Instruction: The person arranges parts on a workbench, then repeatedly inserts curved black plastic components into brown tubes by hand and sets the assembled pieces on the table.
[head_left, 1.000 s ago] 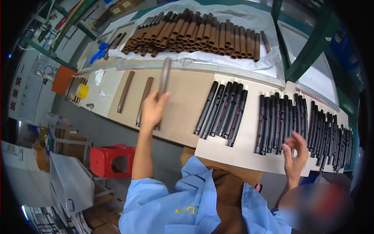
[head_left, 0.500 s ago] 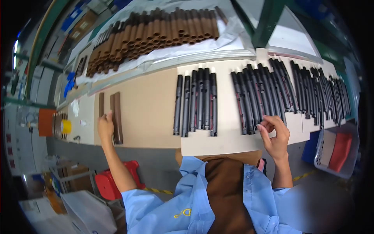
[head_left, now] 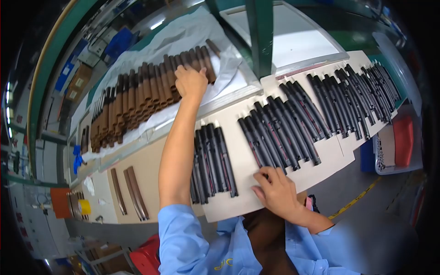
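Note:
My left hand (head_left: 191, 83) reaches over the right part of a pile of brown tubes (head_left: 149, 87) with darker upper ends, its fingers bent down onto them. What its fingertips hold, if anything, is hidden. My right hand (head_left: 275, 190) hovers by the lower ends of a group of black tubes (head_left: 275, 133), fingers curled with thumb and forefinger apart and nothing seen between them. Another group of black tubes (head_left: 213, 160) lies just right of my left forearm. Brown tubes (head_left: 135, 192) lie on the tan board (head_left: 158, 167) at left.
A green post (head_left: 259, 36) rises behind the board. White sheeting (head_left: 229, 64) lies under the pile. More black tubes (head_left: 339, 103) extend to the right. Yellow tape (head_left: 84, 207) and a blue item (head_left: 77, 158) are at left. A clear bin (head_left: 380, 153) stands at right, a red stool (head_left: 147, 256) below.
My left hand has left the brown tubes on the board and moved up and right to the pile. My right hand has shifted left and down in view. The whole view has turned.

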Demonstrator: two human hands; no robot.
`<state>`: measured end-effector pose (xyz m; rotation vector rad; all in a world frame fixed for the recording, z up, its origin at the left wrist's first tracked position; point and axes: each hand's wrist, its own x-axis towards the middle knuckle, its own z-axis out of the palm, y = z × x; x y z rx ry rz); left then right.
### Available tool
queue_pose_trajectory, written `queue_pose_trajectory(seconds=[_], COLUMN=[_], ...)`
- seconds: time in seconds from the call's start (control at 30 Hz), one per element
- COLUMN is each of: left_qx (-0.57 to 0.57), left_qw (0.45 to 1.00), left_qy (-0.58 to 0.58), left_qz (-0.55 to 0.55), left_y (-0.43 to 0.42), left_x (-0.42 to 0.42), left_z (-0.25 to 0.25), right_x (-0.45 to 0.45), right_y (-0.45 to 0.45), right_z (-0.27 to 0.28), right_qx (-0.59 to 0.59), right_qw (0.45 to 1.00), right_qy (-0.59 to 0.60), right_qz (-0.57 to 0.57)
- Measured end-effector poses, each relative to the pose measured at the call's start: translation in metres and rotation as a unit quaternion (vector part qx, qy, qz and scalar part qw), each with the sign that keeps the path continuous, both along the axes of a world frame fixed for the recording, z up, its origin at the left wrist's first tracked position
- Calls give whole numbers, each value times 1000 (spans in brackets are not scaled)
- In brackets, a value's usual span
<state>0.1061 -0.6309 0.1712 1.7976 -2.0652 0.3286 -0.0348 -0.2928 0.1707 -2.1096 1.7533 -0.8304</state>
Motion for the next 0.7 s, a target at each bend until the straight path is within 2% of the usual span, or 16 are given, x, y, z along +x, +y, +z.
queue_pose_trajectory(seconds=[0.1,0.2,0.27,0.3,0.4,0.5,0.6,0.63,0.67,0.7], left_qx=[67,-60,-110,-81,-60,-46,4,108,209,304], left_qw=[989,980,963,981,973,977,998,992,960,904], left_qy=[-122,-189,-245,-170,-220,-199,-49,70,188,301], left_qz=[42,18,-4,35,45,62,28,13,1,-9], left_y=[-21,-50,-50,-29,-44,-47,-39,-35,-32,-29], left_x=[-22,-20,-19,-33,-26,-32,-26,-17,-6,8], left_z=[-7,-51,-52,-29,-45,-46,-22,-7,14,27], right_x=[-6,-12,-16,-17,-16,-6,-2,-2,-2,-2], right_y=[3,8,10,10,14,16,15,15,14,14], right_z=[-1,-2,-11,-13,-12,-19,-21,-22,-21,-20], right_qx=[19,26,-6,-23,-47,-69,-78,-82,-85,-79], right_qw=[1000,999,1000,1000,998,997,996,996,995,995], right_qy=[10,22,16,14,32,36,40,40,40,51], right_qz=[6,10,11,12,10,0,-17,-19,-19,-17])
